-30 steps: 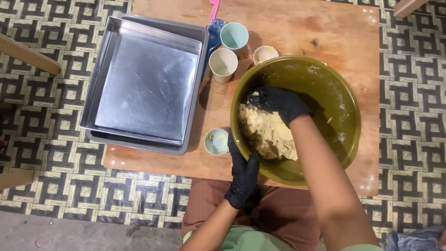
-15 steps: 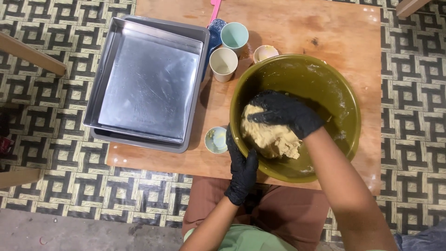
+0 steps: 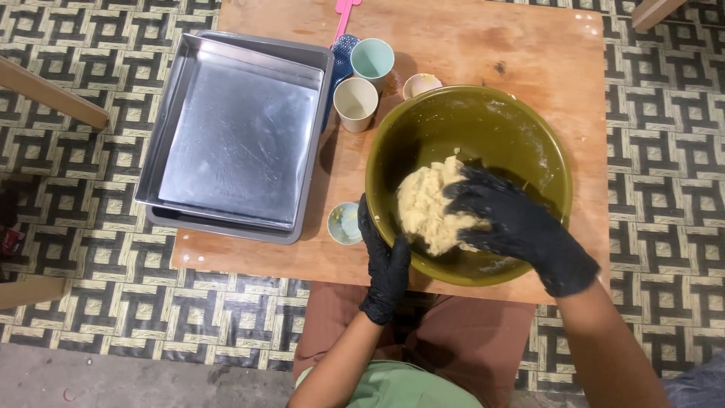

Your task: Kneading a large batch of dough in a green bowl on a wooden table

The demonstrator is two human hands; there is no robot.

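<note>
Since a second ago, right hand has slid from the dough's top to its right flank; dough now sits left of centre. One lump, pale yellow, rough and crumbly, inside one round olive-green bowl, glossy, flour-smeared walls. Right hand, black matte glove, fingers spread wide, pressing on the dough. Left hand, same glove, clamped over the bowl's near-left rim. Wooden table, square, worn. Two nested metal baking trays, rectangular, scuffed, well left of bowl. Two plain cups. Two small dishes: one just beside the left hand, one behind the bowl.
</note>
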